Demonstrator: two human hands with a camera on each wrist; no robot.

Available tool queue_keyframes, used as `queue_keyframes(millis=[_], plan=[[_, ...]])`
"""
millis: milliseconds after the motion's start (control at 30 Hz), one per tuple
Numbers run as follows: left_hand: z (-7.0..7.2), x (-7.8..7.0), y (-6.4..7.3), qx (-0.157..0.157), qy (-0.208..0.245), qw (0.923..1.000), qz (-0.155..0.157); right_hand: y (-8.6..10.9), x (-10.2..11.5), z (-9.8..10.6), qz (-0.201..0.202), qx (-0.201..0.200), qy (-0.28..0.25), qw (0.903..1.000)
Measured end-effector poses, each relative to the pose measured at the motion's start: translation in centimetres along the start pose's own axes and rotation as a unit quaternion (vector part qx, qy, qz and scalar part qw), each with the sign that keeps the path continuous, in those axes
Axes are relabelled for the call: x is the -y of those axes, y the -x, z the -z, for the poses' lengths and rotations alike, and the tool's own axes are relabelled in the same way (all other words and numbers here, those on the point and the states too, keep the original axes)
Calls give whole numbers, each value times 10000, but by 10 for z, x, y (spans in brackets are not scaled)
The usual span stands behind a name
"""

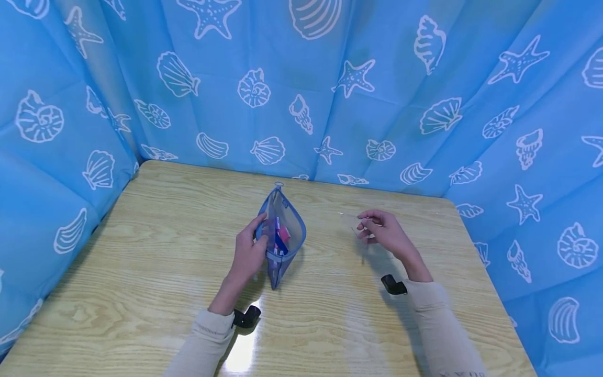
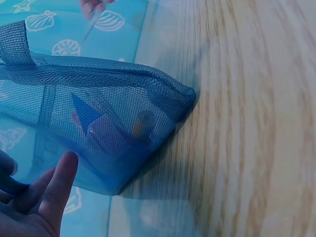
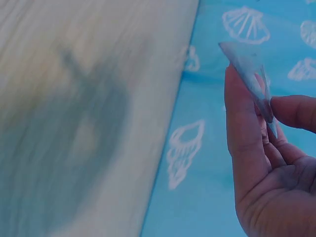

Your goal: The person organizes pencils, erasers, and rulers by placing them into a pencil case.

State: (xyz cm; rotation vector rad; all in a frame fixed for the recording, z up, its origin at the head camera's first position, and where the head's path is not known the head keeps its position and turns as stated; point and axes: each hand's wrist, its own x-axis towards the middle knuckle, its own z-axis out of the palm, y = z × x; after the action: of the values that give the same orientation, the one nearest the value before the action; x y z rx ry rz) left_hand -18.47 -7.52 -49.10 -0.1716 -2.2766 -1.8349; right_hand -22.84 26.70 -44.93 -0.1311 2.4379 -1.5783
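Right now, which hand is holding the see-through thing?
The right hand. It pinches a thin clear plastic piece in the air above the table. The left hand holds the open blue mesh pouch instead.

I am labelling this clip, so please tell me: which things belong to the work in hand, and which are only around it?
In hand:
- blue mesh pouch, held open by left hand
- clear plastic piece, pinched by right hand

Only around:
- wooden table
- blue seashell cloth
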Motion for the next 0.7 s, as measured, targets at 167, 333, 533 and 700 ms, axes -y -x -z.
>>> queue_keyframes(millis=[167, 333, 533, 700], plan=[[-1, -1, 0, 66, 4, 10000, 41, -7, 23, -17, 127, 314, -67, 9994], [-2, -2, 0, 44, -36, 10000, 54, -15, 46, -35, 216, 534, -52, 9983], [-3, -3, 1, 48, -104, 9999, 40, -23, 73, -56, 251, 544, 57, 9982], [-5, -4, 2, 24, -175, 9998, 81, -28, 90, -74, 227, 469, 176, 9985]])
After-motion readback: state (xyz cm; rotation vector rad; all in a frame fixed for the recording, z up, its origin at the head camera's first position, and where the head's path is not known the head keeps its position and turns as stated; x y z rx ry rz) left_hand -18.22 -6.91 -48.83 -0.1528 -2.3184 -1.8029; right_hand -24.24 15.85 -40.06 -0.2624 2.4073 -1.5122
